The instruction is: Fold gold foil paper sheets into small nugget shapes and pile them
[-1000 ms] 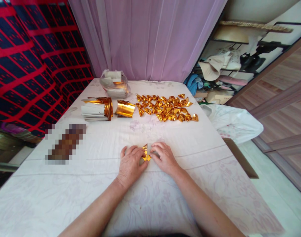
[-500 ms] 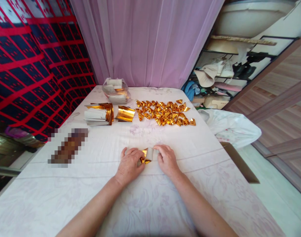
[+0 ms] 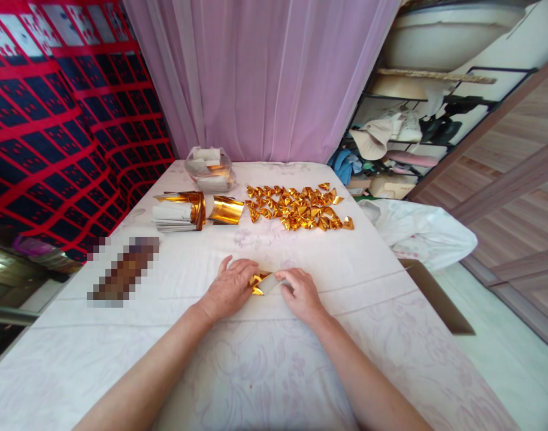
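L hand [image 3: 229,291] lay palm-down on the cloth [image 3: 274,359], fingers bent, tips pinching the gold end of the foil [image 3: 262,282]. R hand [image 3: 303,293] sat just beside it, thumb and forefinger pinching the pale end of the same foil. Foil sat between both hands, low on the cloth, partly folded; gold side showed at L, white side at R. Exact fold shape couldn't be told, too small.

Beyond the hands, well apart: pile [image 3: 298,207] of small folded gold pieces, spread over the cloth, slightly R of the hands. Beyond and L of the hands: curled gold sheet [image 3: 226,210], and just L of it the stack [image 3: 177,211] of flat sheets, white faces w/ gold edges curling up. Further back from the stack, a clear bag [image 3: 209,169] w/ more sheets inside.

L of L hand, near: a blurred patch on the cloth, contents couldn't be told. R of R hand, off the table edge: a white bag [image 3: 424,230]. Behind everything hung a pink curtain [image 3: 265,78]; red-and-dark fabric [image 3: 53,120] at far L, a cluttered rack [image 3: 417,137] at far R.
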The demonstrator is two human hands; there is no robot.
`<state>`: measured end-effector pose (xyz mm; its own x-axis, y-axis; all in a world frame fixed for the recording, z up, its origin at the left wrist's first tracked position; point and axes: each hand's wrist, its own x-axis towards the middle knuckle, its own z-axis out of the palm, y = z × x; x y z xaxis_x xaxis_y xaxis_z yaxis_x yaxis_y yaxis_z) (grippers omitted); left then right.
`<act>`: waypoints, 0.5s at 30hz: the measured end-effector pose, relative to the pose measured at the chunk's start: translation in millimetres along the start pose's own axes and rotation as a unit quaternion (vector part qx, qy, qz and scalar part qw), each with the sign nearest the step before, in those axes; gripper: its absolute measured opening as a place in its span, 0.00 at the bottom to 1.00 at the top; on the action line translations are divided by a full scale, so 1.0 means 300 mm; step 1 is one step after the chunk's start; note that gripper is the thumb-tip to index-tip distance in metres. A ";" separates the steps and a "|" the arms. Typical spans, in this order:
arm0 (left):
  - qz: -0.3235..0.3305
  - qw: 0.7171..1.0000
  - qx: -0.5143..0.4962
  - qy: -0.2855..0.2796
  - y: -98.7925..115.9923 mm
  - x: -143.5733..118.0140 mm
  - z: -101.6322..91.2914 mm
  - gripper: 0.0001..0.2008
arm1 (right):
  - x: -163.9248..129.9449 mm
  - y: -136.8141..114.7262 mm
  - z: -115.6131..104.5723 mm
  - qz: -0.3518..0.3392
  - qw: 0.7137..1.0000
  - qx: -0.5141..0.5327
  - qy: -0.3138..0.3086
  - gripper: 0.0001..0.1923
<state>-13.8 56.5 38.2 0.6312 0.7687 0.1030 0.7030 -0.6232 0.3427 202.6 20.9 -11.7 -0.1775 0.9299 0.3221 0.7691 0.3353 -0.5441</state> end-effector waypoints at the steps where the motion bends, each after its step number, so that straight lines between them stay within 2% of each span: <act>1: 0.000 1.000 0.019 0.020 0.004 -0.001 0.001 0.17 | 0.000 -0.003 0.000 -0.002 1.000 -0.007 0.005 0.20; 4: -0.033 0.995 0.081 0.046 0.024 -0.015 0.006 0.11 | 0.000 -0.012 0.001 -0.006 0.999 -0.033 0.016 0.20; 7: -0.063 0.992 0.105 0.026 0.047 -0.042 0.017 0.06 | -0.001 -0.018 0.001 -0.004 0.999 -0.040 0.015 0.21; 12: -0.045 0.996 0.056 0.057 0.080 -0.081 0.053 0.09 | -0.006 -0.021 0.000 -0.002 1.000 -0.005 0.016 0.22; 15: -0.051 0.996 0.044 0.054 0.096 -0.086 0.071 0.12 | -0.013 -0.023 0.000 -0.005 1.000 0.020 0.007 0.23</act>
<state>-3.1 15.6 25.6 0.5196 0.8366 0.1737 0.7907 -0.5478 0.2732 198.0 15.0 -9.0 -0.1752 0.9245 0.3386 0.7424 0.3500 -0.5713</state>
